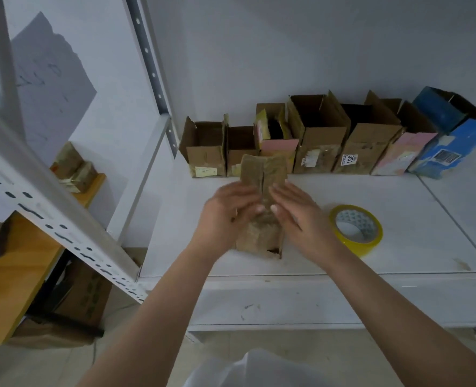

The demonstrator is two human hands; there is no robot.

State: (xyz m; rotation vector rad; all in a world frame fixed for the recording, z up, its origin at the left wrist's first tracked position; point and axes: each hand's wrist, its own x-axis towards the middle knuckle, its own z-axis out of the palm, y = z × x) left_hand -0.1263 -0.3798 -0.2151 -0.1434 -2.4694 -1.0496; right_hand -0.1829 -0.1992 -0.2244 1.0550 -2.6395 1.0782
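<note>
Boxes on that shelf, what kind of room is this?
Probably a storeroom: open cardboard boxes along a white metal shelf, and a tape roll beside the small carton being handled.

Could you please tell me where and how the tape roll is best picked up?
Grip the tape roll by its ring wall, coming from above with the right hand, which is nearest. It lies flat on the shelf, hole up, so pinching the wall through the hole should hold.
</note>
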